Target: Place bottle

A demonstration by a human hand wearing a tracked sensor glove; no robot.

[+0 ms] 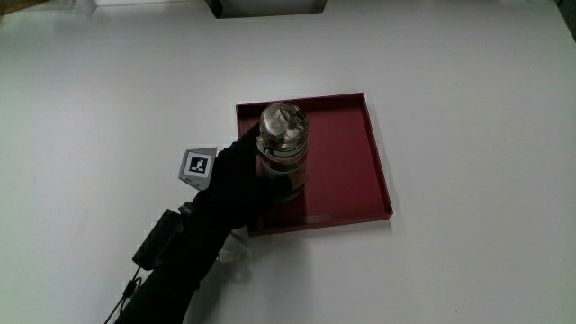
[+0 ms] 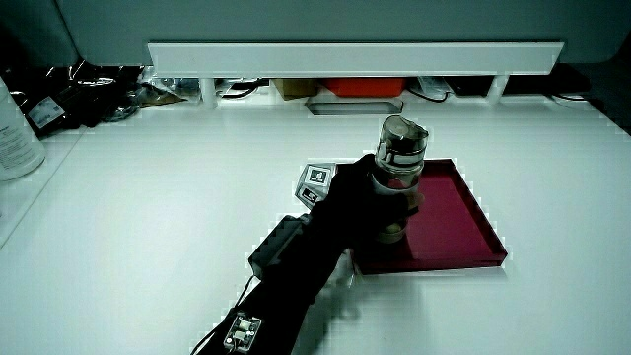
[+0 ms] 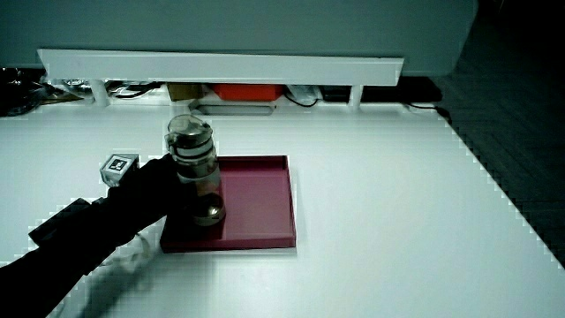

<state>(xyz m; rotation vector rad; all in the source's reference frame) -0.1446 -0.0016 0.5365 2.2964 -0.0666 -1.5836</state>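
Note:
A clear bottle (image 1: 284, 137) with a shiny rounded cap stands upright in the dark red tray (image 1: 351, 162), near the tray's edge closest to the hand. The black-gloved hand (image 1: 241, 180) is wrapped around the bottle's lower body, fingers curled on it. In both side views the bottle (image 2: 398, 163) (image 3: 194, 168) rises above the hand (image 2: 365, 202) (image 3: 154, 190), its base at or just over the tray floor (image 2: 449, 222) (image 3: 260, 199). A patterned cube (image 1: 198, 166) sits on the back of the hand.
A low white partition (image 2: 355, 57) runs along the table's edge farthest from the person, with cables and small items under it. White tabletop (image 1: 468, 81) surrounds the tray. A black strap unit (image 1: 157, 236) sits on the forearm.

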